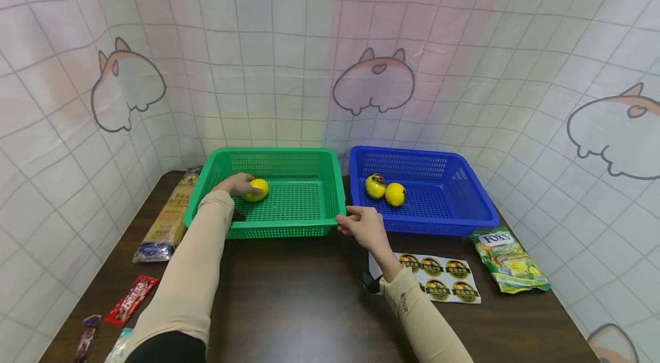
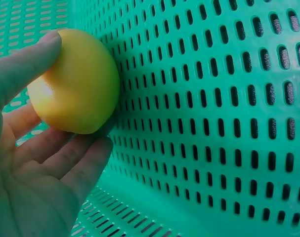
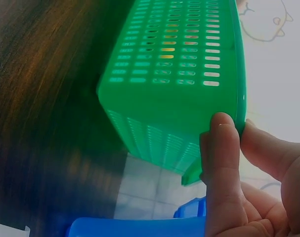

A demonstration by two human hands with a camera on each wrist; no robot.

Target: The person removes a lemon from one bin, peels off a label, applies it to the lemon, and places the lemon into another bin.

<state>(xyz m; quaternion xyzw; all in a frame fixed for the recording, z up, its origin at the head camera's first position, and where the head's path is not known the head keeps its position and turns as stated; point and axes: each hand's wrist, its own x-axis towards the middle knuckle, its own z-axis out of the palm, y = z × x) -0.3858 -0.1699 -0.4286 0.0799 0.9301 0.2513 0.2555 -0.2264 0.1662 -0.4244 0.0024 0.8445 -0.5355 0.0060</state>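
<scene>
Inside the green basket [image 1: 286, 230], my left hand [image 1: 237, 184] holds a yellow persimmon [image 1: 258, 190] near the basket's left end. The left wrist view shows the thumb on one side of the smooth persimmon [image 2: 75, 81] and the fingers beneath it, close to the perforated wall. My right hand [image 1: 367, 228] pinches the green basket's near right corner, thumb and fingertips at the rim [image 3: 241, 89]. To the right stands a blue basket [image 1: 443, 225] with two more yellow persimmons [image 1: 395, 194] at its left side; one shows a dark, leafy top.
A sheet of round stickers [image 1: 438, 277] lies beneath the right forearm. At the right table edge is a green FOX'S candy bag [image 1: 510, 260]. A long yellow packet [image 1: 170, 214] lies left of the green basket, with a red wrapped bar [image 1: 131, 300] and small wrapped snacks nearer.
</scene>
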